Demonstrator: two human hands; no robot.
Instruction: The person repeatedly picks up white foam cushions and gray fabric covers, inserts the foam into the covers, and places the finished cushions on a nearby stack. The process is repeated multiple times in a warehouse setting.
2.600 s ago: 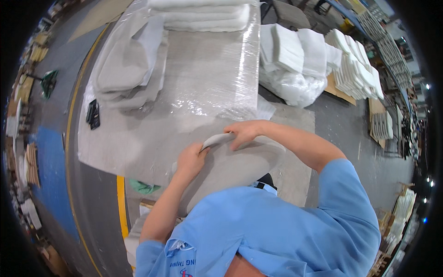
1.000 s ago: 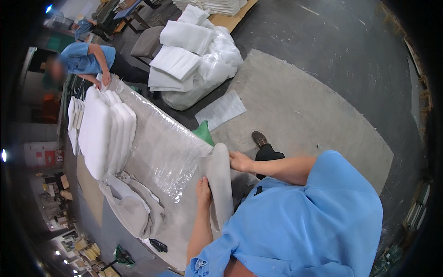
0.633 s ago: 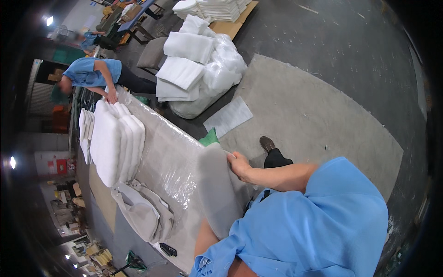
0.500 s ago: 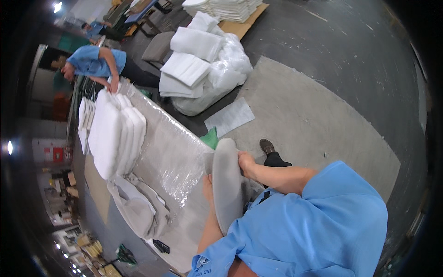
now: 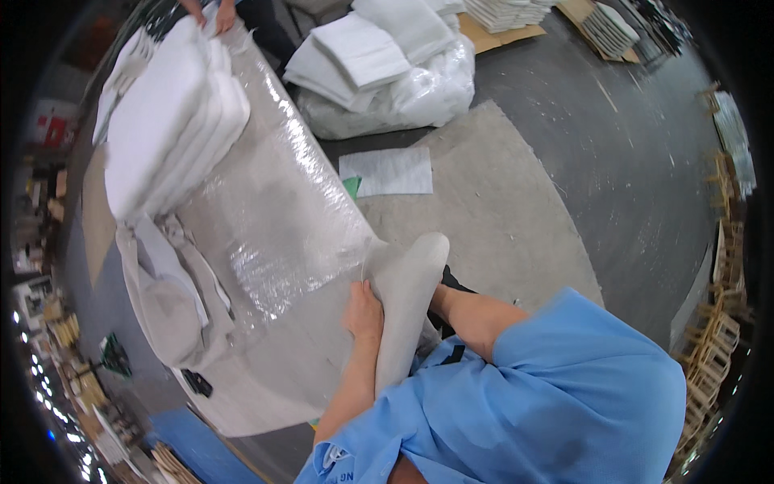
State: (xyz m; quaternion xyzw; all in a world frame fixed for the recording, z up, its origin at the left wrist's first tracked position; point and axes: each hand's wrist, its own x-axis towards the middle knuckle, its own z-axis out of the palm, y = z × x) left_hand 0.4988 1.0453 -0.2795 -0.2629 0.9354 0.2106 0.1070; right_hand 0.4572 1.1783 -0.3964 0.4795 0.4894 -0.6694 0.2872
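Observation:
A light grey fabric-covered cushion (image 5: 413, 282) stands on its side between my body and the near table edge. My left hand (image 5: 365, 313) is closed on the fabric along its left side, where a loose edge sticks up beyond my fingers. On the far right side of the cushion is my right hand (image 5: 439, 298); its fingers are hidden behind the cushion. Left of my hands, a loose grey fabric cover (image 5: 173, 310) lies crumpled on the plastic-covered table (image 5: 282, 210).
Thick white padding pieces (image 5: 161, 121) are stacked on the table's far left, near another person's hands (image 5: 216, 14). A small black object (image 5: 197, 382) lies at the left edge. Beyond the table are bagged white pads (image 5: 379, 105) and a flat white sheet (image 5: 393, 171) on the floor.
The view has swung, shifting the table and padding up and left. The cushion's upper end now leans to the right. My right hand has slipped lower and mostly behind the cushion.

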